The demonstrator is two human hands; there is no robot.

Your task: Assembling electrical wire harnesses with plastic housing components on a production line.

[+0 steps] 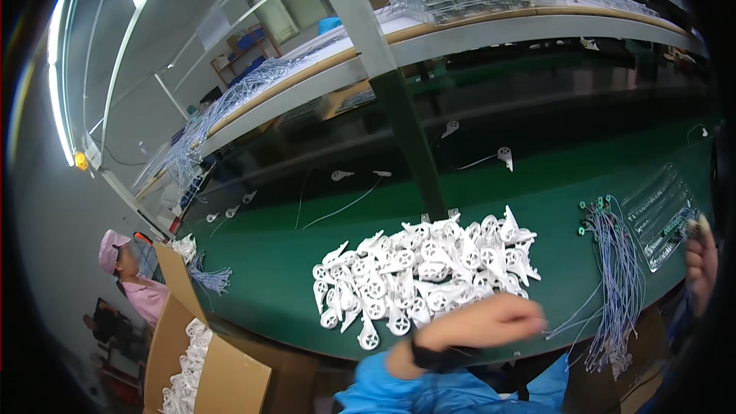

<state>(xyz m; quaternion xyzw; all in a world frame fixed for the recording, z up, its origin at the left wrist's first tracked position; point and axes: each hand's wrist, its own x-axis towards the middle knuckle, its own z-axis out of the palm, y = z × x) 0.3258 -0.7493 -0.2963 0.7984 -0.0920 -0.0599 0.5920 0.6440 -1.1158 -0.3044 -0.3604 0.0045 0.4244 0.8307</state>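
Note:
My left hand [498, 320], with a black band on its wrist, is over the table's near edge, just in front of a pile of white plastic housings [429, 261]. Its fingers are curled together and slightly blurred; whatever they may hold is hidden. At the far right, my right hand [699, 268] has its fingers closed in a pinch on something too small to make out. Beside it lies a clear plastic tray [659, 215] with small green circuit boards and wires [676, 224] at its near end. Between the hands, a bundle of pale blue-grey cables [617, 284] with green ends hangs over the edge.
A cardboard box [238, 376] of white parts stands at lower left, near a person in pink [146, 295]. Single housings [504, 156] lie farther back on the green table [261, 261]. A metal post [406, 130] rises behind the pile to a cable-laden shelf [475, 4].

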